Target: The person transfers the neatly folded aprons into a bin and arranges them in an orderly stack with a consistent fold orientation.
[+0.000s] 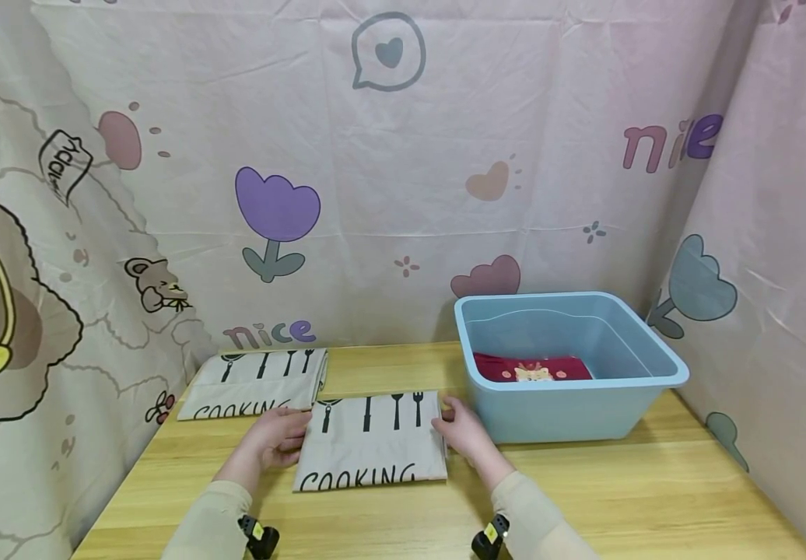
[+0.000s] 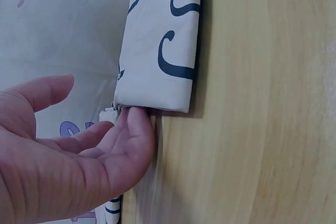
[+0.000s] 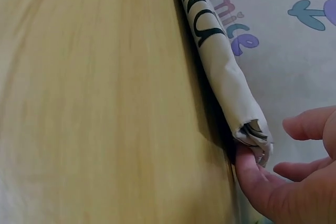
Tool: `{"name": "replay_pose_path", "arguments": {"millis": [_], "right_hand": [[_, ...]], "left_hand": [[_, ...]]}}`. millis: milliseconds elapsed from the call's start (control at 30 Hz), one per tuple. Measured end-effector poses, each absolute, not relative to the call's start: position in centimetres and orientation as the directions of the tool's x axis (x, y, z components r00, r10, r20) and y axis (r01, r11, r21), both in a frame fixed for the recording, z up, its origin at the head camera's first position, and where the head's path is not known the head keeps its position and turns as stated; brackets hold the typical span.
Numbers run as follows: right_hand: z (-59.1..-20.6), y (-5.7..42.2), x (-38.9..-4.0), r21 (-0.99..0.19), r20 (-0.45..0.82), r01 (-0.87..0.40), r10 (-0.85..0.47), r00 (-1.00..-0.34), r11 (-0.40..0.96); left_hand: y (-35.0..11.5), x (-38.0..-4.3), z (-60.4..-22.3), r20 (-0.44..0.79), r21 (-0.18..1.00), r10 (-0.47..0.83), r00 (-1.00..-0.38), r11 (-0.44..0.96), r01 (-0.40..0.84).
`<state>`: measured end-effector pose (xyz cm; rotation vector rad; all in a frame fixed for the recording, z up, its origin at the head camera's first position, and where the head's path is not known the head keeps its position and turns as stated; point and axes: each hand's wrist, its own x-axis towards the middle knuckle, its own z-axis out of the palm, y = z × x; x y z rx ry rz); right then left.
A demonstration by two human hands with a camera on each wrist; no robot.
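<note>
Left grip (image 1: 278, 437) and right grip (image 1: 464, 428), unclosed, touch the cloth (image 1: 371, 447); dragging toward the tabletop's (image 1: 389, 359) back edge could loosen its folds.

Cartoon-printed fabric walls (image 1: 389, 194), pale wooden table (image 1: 389, 525)

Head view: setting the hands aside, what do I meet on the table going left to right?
Rear folded cloth → front folded cloth → blue bin with a red item inside.
</note>
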<state>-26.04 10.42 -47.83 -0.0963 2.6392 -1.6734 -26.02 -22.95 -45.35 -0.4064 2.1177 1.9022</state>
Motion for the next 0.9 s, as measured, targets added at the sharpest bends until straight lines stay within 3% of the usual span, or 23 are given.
{"name": "replay_pose_path", "arguments": {"millis": [467,900], "right_hand": [[-48.21,10.29,-25.83,-0.966,-0.067,0.050,-0.061,-0.996,0.253],[-48.05,10.46,-25.51,-0.980,-0.111,0.094,-0.094,-0.989,0.175]], "left_hand": [[-23.10,-26.14,-46.11,-0.372,0.927,-0.003,-0.928,0.056,-0.372],[-22.83,-25.99,-46.13,-0.336,0.916,-0.029,-0.941,0.222,-0.334]]}}
